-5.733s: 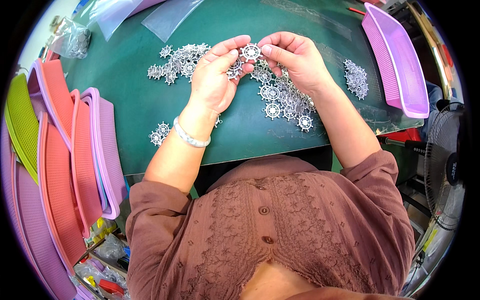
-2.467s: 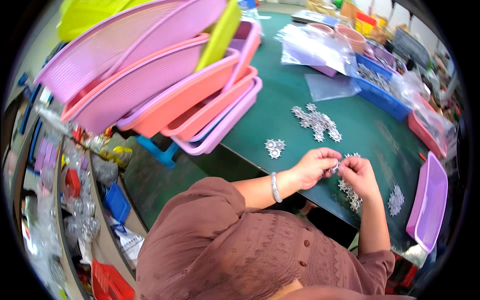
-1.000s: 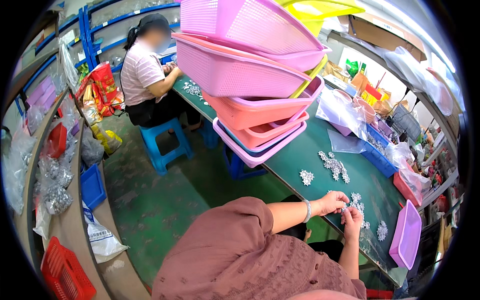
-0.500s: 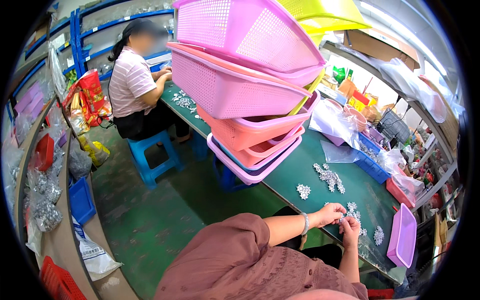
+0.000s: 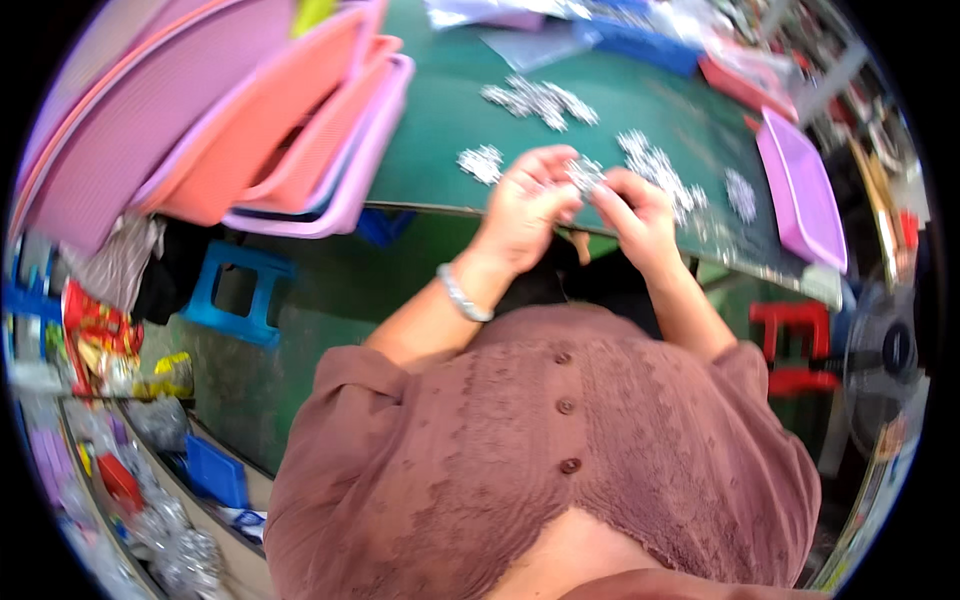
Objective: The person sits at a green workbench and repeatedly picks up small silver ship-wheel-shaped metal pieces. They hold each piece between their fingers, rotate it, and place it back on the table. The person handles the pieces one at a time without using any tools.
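Observation:
Close to the table's near edge, my left hand and my right hand come together around a small silver snowflake-like metal piece. Both pinch it with thumb and fingers; motion blur hides its finer shape. A pile of similar silver pieces lies just beyond my right hand. Farther off is another silver cluster, and a smaller silver cluster sits beyond my left hand. To the right rests a small greyish heap of such pieces. All of them lie on the green tabletop.
Stacked pink and coral plastic baskets overhang the table's left side. A shallow purple tray stands at the right corner. Blue and red bins line the back. Below are a blue stool, a red stool and a fan.
The view has swung downward and right, so the hands sit nearer its middle and the co-worker's face is out of sight. Both hands remain together at the table edge around a silver piece.

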Tool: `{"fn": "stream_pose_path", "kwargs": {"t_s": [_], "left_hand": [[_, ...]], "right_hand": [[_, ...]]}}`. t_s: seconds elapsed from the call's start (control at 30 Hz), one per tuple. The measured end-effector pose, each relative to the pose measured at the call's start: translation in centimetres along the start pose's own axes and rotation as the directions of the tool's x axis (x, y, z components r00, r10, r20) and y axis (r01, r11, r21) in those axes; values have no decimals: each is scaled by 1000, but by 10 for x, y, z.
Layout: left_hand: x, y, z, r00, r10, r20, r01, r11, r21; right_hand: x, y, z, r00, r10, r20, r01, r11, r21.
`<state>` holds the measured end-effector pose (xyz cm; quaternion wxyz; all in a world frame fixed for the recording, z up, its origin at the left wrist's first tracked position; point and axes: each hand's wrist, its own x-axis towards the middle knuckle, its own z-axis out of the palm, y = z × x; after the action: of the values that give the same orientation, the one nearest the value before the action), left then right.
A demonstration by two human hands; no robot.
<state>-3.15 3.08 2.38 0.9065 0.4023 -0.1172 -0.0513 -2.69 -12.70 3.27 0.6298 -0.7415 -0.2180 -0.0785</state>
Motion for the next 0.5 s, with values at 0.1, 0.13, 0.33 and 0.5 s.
{"fn": "stream_pose_path", "kwargs": {"t_s": [0.1,0.13,0.33,0.5], "left_hand": [[-19,20,9,1000,-31,2,31,999,24],[-22,19,11,999,-26,19,26,999,42],[-20,15,17,988,-144,-52,147,988,41],[-12,10,19,980,-181,-77,186,980,65]], "right_hand": [[-10,-11,7,996,-70,50,64,991,120],[-14,-12,6,995,-85,50,75,983,170],[-16,-13,-3,959,249,134,-282,874,396],[-14,-7,-10,936,311,163,-351,807,475]]}}
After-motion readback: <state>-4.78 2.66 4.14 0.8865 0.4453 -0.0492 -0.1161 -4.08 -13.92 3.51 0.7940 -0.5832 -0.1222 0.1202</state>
